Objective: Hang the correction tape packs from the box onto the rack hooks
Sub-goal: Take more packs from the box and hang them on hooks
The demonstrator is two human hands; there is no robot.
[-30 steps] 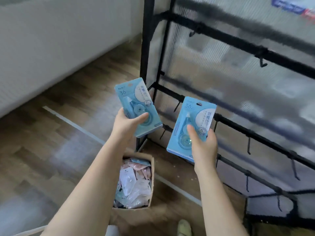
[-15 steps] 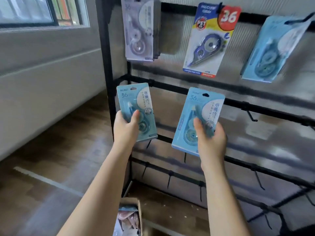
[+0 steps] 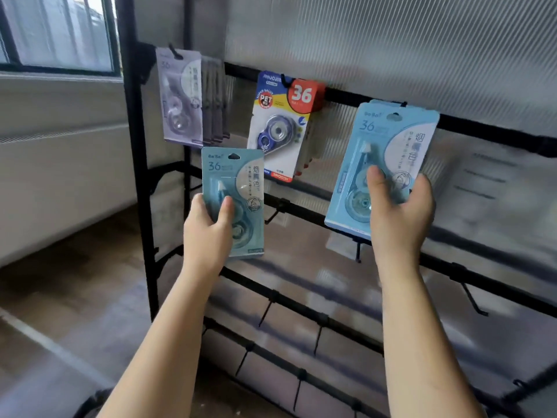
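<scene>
Two hands are in view, the left hand [image 3: 208, 233] and the right hand [image 3: 401, 212], and each holds one light blue correction tape pack: one [image 3: 233, 188] at left, one [image 3: 388, 152] at right, so two held packs. Three groups of packs hang on the top bar of the one black rack [image 3: 134, 176]: a grey-lilac stack [image 3: 180, 95] of several, a white and yellow stack [image 3: 278, 125], and light blue ones behind the right-hand pack, their number not countable

A daylit window [image 3: 57, 31] sits far left above a pale wall [image 3: 60, 176]; dark wood floor [image 3: 75, 291] below; ribbed translucent panel [image 3: 391, 40] right.
</scene>
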